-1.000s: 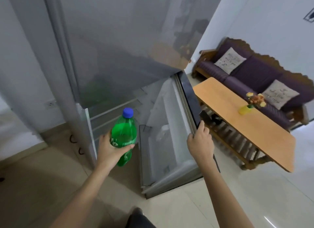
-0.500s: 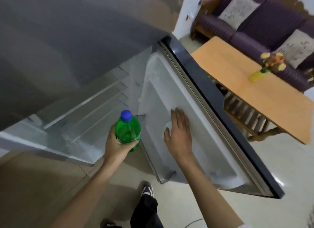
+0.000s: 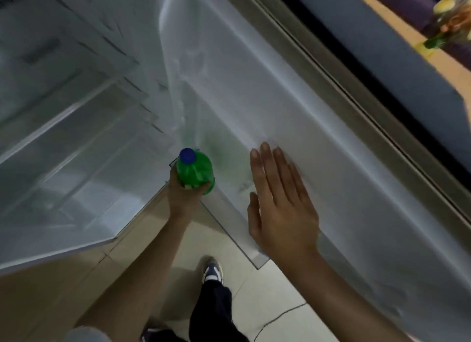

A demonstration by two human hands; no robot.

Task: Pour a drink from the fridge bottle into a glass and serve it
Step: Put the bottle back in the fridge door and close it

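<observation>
A green plastic bottle (image 3: 195, 172) with a blue cap stands upright in my left hand (image 3: 182, 197), which grips it from below, just in front of the open fridge (image 3: 66, 127). My right hand (image 3: 279, 204) lies flat with its fingers spread against the white inner face of the open fridge door (image 3: 318, 127), holding nothing. No glass is in view.
Glass shelves fill the fridge interior at left. The door's dark outer edge runs diagonally at upper right, with a wooden table (image 3: 456, 69) and a flower vase (image 3: 443, 33) beyond it. My leg and shoe (image 3: 212, 273) stand on the tiled floor below.
The view has tipped down and closer to the fridge. My right hand went from the door's edge to lying flat on its inner face. My left hand still grips the bottle.
</observation>
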